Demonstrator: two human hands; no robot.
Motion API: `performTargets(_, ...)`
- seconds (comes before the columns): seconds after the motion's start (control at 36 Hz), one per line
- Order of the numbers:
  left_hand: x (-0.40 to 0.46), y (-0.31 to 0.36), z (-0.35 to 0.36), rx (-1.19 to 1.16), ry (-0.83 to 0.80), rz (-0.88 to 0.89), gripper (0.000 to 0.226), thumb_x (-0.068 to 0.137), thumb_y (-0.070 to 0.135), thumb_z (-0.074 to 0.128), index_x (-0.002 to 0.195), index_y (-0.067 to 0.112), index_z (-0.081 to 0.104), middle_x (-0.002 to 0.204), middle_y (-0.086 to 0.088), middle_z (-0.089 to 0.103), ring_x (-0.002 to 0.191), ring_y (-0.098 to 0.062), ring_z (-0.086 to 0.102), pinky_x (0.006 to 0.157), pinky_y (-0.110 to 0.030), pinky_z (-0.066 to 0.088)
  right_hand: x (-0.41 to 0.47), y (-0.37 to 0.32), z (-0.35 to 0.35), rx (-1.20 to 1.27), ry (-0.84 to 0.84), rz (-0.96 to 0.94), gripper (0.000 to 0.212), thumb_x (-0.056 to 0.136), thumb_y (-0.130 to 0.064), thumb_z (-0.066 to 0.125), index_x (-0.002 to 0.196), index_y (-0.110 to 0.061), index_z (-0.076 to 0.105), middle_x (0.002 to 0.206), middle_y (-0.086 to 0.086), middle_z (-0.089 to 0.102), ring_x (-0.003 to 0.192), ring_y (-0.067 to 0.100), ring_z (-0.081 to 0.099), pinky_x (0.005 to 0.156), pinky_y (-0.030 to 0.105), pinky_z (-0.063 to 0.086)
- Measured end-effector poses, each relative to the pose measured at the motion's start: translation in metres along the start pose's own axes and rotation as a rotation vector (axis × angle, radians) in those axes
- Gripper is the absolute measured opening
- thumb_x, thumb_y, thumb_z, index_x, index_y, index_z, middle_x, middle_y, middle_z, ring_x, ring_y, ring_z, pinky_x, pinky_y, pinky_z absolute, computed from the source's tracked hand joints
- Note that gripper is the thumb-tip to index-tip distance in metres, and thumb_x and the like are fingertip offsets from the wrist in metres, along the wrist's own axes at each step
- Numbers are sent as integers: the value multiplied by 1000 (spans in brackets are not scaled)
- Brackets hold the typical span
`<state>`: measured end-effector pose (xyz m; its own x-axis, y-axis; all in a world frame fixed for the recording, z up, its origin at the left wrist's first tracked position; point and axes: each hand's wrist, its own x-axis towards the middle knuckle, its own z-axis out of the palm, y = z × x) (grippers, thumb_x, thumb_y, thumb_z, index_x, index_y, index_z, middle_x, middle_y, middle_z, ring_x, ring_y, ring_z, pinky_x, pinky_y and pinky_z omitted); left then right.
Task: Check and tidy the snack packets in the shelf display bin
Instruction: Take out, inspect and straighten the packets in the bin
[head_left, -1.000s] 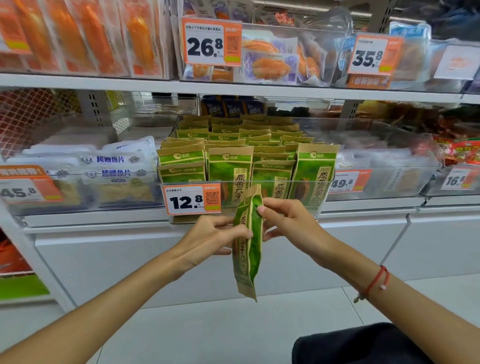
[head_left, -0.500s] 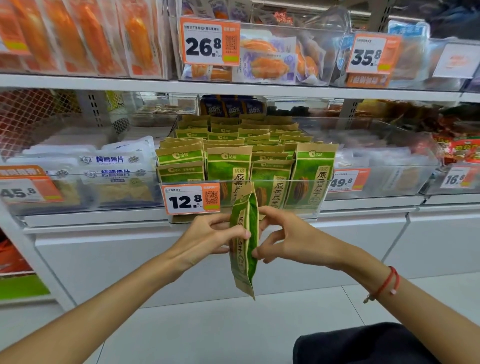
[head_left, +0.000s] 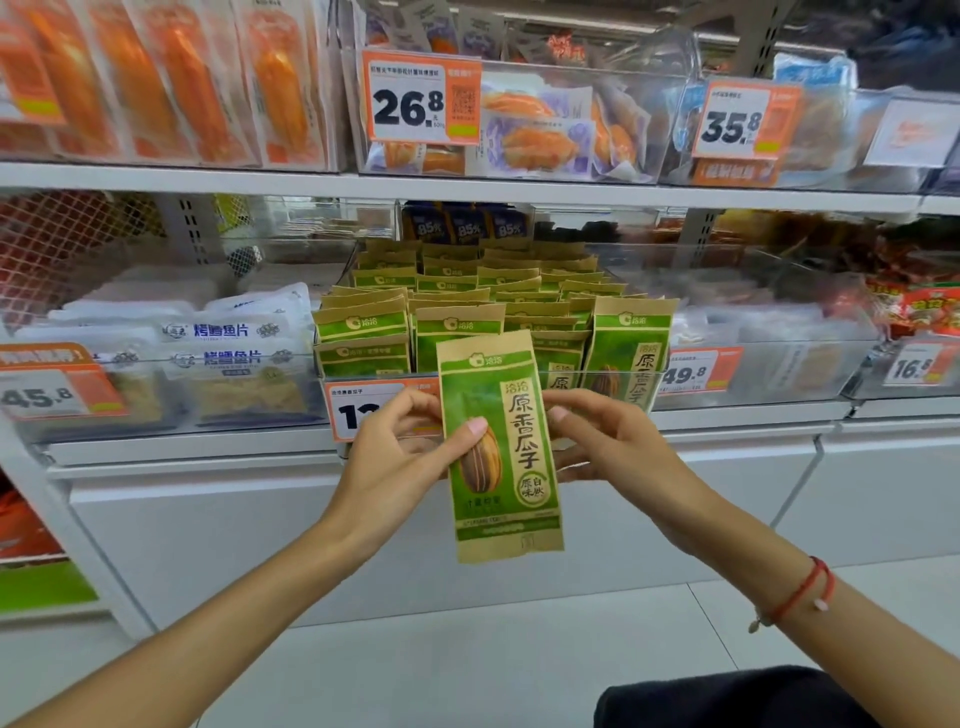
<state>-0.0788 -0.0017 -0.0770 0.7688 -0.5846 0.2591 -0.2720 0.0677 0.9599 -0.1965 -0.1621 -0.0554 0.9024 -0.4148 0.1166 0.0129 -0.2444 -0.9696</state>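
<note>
A green and tan sunflower-seed packet (head_left: 501, 452) hangs upright in front of the shelf, its printed front facing me. My left hand (head_left: 400, 457) pinches its left edge, thumb on the front. My right hand (head_left: 602, 441) holds its right edge with fingers curled behind it. Behind it stands the clear display bin (head_left: 613, 376), filled with several rows of the same packets (head_left: 457, 291). One taller packet (head_left: 631, 348) leans at the bin's front right. An orange price tag (head_left: 358, 408) on the bin front is partly covered by my left hand.
Clear bins flank the display bin: white fish-slice packets (head_left: 228, 353) to the left, pale packets (head_left: 769, 322) to the right, red packets (head_left: 924, 306) at far right. The upper shelf (head_left: 467, 184) carries orange snack packs. White cabinet fronts and a pale floor lie below.
The packet has turned from edge-on to front-facing and risen slightly. My right hand has shifted from the top corner to the right edge.
</note>
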Motion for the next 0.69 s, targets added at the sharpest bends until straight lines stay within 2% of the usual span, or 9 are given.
performTargets(0.08, 0, 2, 1, 41, 96, 79, 34, 69, 35, 78, 89, 13, 62, 90, 5, 74, 79, -13, 72, 71, -30, 60, 2, 0, 5, 63, 55, 48, 12, 98, -21, 53, 108, -16, 56, 82, -3, 74, 72, 10, 70, 67, 21, 58)
performTargets(0.17, -1, 4, 4, 148, 164, 137, 37, 62, 47, 77, 82, 21, 62, 87, 9, 72, 78, -12, 71, 71, -36, 60, 2, 1, 13, -1, 57, 87, 15, 94, -27, 59, 105, -19, 52, 103, 3, 69, 93, 13, 67, 79, 24, 56)
performTargets(0.22, -3, 6, 7, 229, 204, 193, 36, 60, 54, 75, 76, 26, 60, 83, 15, 69, 77, -6, 67, 68, -35, 59, 1, 0, 19, -78, 42, 90, 23, 91, -37, 61, 108, -25, 52, 109, -5, 64, 100, 4, 62, 79, 19, 51)
performTargets(0.33, -4, 5, 12, 360, 213, 363, 36, 70, 56, 77, 70, 27, 56, 74, 11, 65, 74, -9, 64, 60, -43, 57, -2, -6, 26, -118, 75, 60, 31, 82, -50, 67, 107, -33, 57, 102, -22, 63, 87, -15, 58, 62, 5, 44)
performTargets(0.39, -5, 4, 15, 417, 202, 413, 32, 69, 55, 70, 72, 25, 59, 73, 11, 63, 75, -9, 62, 57, -43, 56, -1, -8, 28, -116, 99, 41, 25, 78, -50, 71, 96, -35, 62, 93, -25, 65, 82, -17, 57, 62, 3, 43)
performTargets(0.44, -6, 6, 20, 446, 195, 428, 34, 68, 54, 72, 75, 24, 60, 72, 13, 62, 73, -9, 62, 56, -41, 54, 0, -8, 29, -119, 119, 40, 32, 76, -53, 71, 98, -31, 67, 92, -20, 67, 87, -10, 60, 70, 10, 46)
performTargets(0.56, -9, 13, 23, 248, 73, 343, 35, 67, 41, 83, 79, 23, 55, 83, 18, 67, 83, -3, 67, 64, -20, 55, 3, -8, 23, -79, 128, 46, 48, 67, -62, 67, 97, -25, 73, 96, -5, 73, 97, 11, 66, 94, 38, 53)
performTargets(0.61, -8, 13, 20, 119, -45, 211, 42, 67, 34, 87, 93, 21, 57, 97, 17, 69, 94, 0, 66, 73, -18, 55, 5, -8, 17, -21, 118, 57, 51, 64, -64, 63, 95, -25, 73, 94, -3, 75, 97, 15, 68, 94, 37, 54)
performTargets(0.69, -3, 8, 16, 105, -151, 12, 64, 60, 55, 86, 110, 29, 55, 116, 16, 63, 110, 3, 59, 90, -24, 51, 8, -6, 9, 47, 78, 121, 59, 67, -66, 56, 98, -18, 72, 95, 4, 76, 98, 21, 70, 88, 31, 57)
